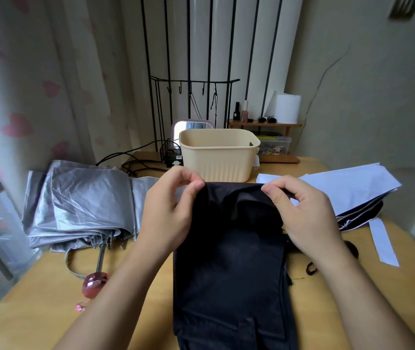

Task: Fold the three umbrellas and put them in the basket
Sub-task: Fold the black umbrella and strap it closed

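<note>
- While the left hand (173,210) and the right hand (302,213) each pinch the far edge of the black umbrella (229,261), they sit apart, one at each corner of that edge.
- Both hands: thumb against curled fingers, clamped on the black cloth.
- Black umbrella lies collapsed on the table (37,311) right in front of the basket (219,157). Its cloth runs from there toward the person.
- Its pinched edge is lifted a little, close to the basket's front wall; cannot tell if they touch.
- Basket: cream, ribbed sides, upright, open top, at the far middle of the table.
- Silver umbrella (80,203): left of the basket and nearer the person, collapsed in loose folds. Its metal shaft and pink handle (94,284) point toward the person.
- White umbrella (348,188): right of the basket, collapsed, dark lining showing along its near edge. A white strap (383,243) trails from it on the table.
- Dark hair tie (311,269): front-right of the basket, just beside the black umbrella.
- Mirror (191,126): directly behind the basket.
- Paper roll (287,108): behind-right of the basket, on a wooden shelf (264,125).
</note>
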